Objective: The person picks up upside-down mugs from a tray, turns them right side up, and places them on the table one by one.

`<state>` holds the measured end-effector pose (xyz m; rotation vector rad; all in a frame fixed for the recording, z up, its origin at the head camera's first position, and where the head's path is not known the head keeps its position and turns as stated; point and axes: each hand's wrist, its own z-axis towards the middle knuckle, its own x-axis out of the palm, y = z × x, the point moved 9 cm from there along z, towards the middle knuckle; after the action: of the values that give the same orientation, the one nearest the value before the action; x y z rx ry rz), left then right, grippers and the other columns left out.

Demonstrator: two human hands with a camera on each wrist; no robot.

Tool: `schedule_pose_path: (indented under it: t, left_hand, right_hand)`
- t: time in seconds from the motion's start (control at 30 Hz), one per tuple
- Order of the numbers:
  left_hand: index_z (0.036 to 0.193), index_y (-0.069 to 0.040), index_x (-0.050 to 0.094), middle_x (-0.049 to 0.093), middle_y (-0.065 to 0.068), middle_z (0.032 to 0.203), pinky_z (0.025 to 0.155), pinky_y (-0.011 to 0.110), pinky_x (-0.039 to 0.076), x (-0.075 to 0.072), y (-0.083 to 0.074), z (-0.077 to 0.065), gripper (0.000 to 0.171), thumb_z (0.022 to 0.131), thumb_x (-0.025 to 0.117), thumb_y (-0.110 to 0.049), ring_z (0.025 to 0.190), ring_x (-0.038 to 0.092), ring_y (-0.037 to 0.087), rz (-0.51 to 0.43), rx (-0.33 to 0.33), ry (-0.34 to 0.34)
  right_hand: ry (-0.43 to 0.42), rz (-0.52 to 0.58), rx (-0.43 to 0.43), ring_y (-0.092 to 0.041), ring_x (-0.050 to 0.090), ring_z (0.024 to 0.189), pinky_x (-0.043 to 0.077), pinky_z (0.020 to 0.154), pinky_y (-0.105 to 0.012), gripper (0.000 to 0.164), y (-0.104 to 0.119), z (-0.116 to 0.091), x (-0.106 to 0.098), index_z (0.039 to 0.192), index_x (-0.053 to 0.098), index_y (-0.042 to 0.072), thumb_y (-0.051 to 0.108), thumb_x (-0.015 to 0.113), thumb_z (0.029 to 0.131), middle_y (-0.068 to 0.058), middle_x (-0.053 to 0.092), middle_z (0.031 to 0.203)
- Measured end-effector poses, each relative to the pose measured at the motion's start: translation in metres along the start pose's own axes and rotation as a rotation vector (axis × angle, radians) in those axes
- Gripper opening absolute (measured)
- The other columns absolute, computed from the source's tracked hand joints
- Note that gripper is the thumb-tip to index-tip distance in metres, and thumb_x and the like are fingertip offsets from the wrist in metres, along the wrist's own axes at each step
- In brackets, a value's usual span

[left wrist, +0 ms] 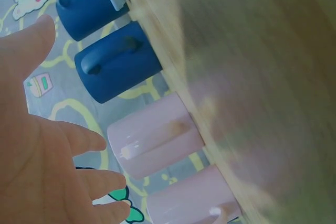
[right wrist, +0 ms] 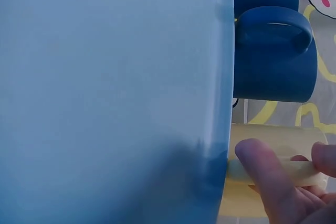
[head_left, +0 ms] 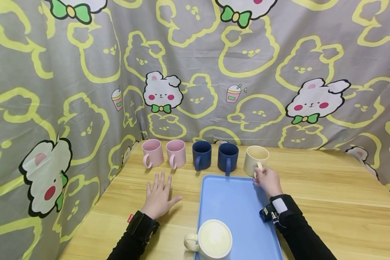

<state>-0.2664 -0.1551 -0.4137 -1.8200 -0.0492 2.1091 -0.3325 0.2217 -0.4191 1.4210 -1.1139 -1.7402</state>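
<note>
My right hand (head_left: 269, 181) pinches the handle of a cream mug (head_left: 251, 164) at the right end of a row of upright mugs; in the right wrist view, finger and thumb sit on that cream handle (right wrist: 294, 172). My left hand (head_left: 158, 198) is spread with straight fingers over the wood, near two pink mugs (head_left: 154, 155) and touching none of them. Two dark blue mugs (head_left: 202, 153) stand in the middle of the row. On the blue tray (head_left: 240, 202) another cream mug (head_left: 215, 240) shows a flat, closed top, its handle pointing left.
A wooden table (head_left: 331, 180) carries everything. Behind and to the left hangs a grey patterned curtain (head_left: 195, 65). The far edge of the tray lies just in front of the dark blue and cream mugs.
</note>
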Motion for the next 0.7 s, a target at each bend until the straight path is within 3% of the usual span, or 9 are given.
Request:
schedule_pose_path:
  t: [0.23,0.33,0.4,0.53,0.7]
  left_hand:
    - [0.148,0.004,0.033,0.017,0.030,0.154,0.109,0.067,0.007,0.001,0.001,0.000,0.085,0.091,0.059,-0.053,0.142,0.010,0.046,0.001,-0.001,0.000]
    - [0.148,0.003,0.032,0.017,0.030,0.154,0.109,0.067,0.007,0.001,0.000,0.000,0.085,0.091,0.059,-0.054,0.143,0.009,0.046,0.008,-0.001,0.005]
    - [0.148,0.003,0.032,0.017,0.030,0.154,0.109,0.068,0.008,0.001,0.000,0.000,0.085,0.091,0.058,-0.054,0.142,0.010,0.046,0.010,0.002,0.003]
    - [0.148,0.004,0.033,0.018,0.031,0.154,0.109,0.068,0.007,-0.002,-0.002,-0.003,0.084,0.091,0.059,-0.053,0.142,0.010,0.047,-0.010,0.011,-0.016]
    - [0.148,0.004,0.034,0.020,0.030,0.153,0.109,0.068,0.007,-0.004,-0.003,-0.009,0.081,0.092,0.058,-0.051,0.142,0.011,0.046,-0.014,0.029,-0.032]
  right_hand:
    - [0.044,-0.016,0.010,-0.014,0.066,0.062,0.056,0.056,-0.024,0.033,0.001,-0.002,0.000,0.101,0.053,-0.013,0.020,0.050,0.101,-0.029,0.065,0.089]
    - [0.081,-0.074,-0.003,-0.026,0.069,0.071,0.058,0.063,-0.034,0.053,0.007,-0.008,-0.003,0.121,0.049,-0.016,0.033,0.047,0.102,-0.035,0.062,0.106]
    - [0.089,-0.173,-0.031,-0.038,0.067,0.086,0.055,0.078,-0.045,0.068,0.014,-0.013,-0.010,0.134,0.040,-0.017,0.044,0.042,0.102,-0.038,0.053,0.122]
    - [0.040,-0.401,-0.161,-0.056,0.042,0.121,0.032,0.101,-0.063,0.078,0.029,-0.027,-0.031,0.141,0.029,-0.018,0.050,0.034,0.102,-0.044,0.031,0.139]
    - [0.045,-0.601,-0.281,-0.061,0.002,0.135,0.004,0.103,-0.074,0.074,0.020,-0.054,-0.048,0.144,0.031,-0.012,0.049,0.037,0.102,-0.043,0.008,0.148]
